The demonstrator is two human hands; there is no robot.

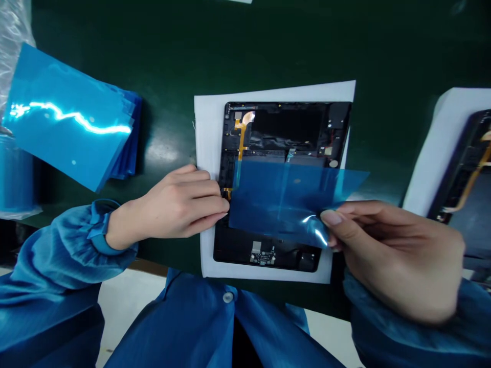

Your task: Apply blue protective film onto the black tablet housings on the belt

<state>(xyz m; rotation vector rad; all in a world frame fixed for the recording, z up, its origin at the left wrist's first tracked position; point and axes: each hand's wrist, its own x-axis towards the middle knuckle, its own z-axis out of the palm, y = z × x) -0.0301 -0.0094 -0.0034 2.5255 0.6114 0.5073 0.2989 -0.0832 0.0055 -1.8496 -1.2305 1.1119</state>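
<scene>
An opened tablet (264, 250), its inside parts and orange flex cables exposed, lies on a white foam sheet (209, 133). Over its lower middle a translucent blue film sheet (276, 199) is held at a slant, its right corner beyond the tablet's side. Thumb and fingers of my right hand (395, 250) pinch the film at its lower right edge. My left hand (180, 204) is closed, its curled fingertips at the tablet's left edge beside the film; what they grip, if anything, is hidden.
A stack of blue film sheets (69, 117) lies at the left, with clear plastic wrapping (15, 30) by it. Another opened tablet (460, 174) rests on a white sheet (433, 138) at the right edge. All lie on a dark green table (164, 46).
</scene>
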